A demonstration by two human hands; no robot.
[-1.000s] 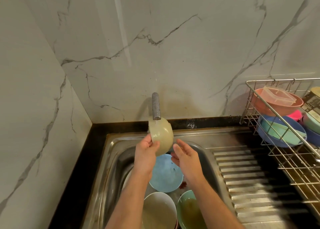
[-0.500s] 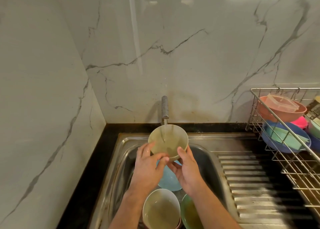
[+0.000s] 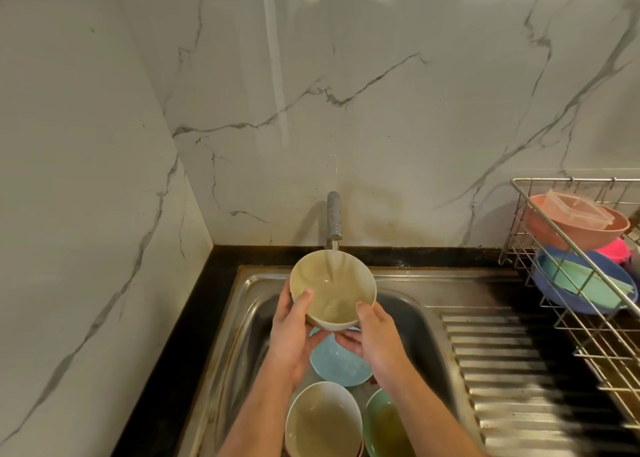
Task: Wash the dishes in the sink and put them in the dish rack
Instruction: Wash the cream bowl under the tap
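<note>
A beige bowl (image 3: 333,288) is held upright over the steel sink (image 3: 256,283), right under the tap (image 3: 334,219), and water runs into it. My left hand (image 3: 291,335) grips its left side with the thumb over the rim. My right hand (image 3: 374,339) grips the right side, fingers under the base. Below in the sink lie a light blue plate (image 3: 341,363), a white bowl (image 3: 323,418) holding murky water and a green bowl (image 3: 384,425). The wire dish rack (image 3: 568,304) stands at the right.
The rack holds a pink bowl (image 3: 554,231) with a clear plastic container (image 3: 578,207) in it, a blue bowl (image 3: 561,294) and a teal dish (image 3: 581,283). A ribbed drainboard (image 3: 519,380) lies between sink and rack. Marble walls close in behind and on the left.
The bowl was tilted on its side in my left hand alone; it has turned mouth-up under the tap, and my right hand has taken hold of its right side.
</note>
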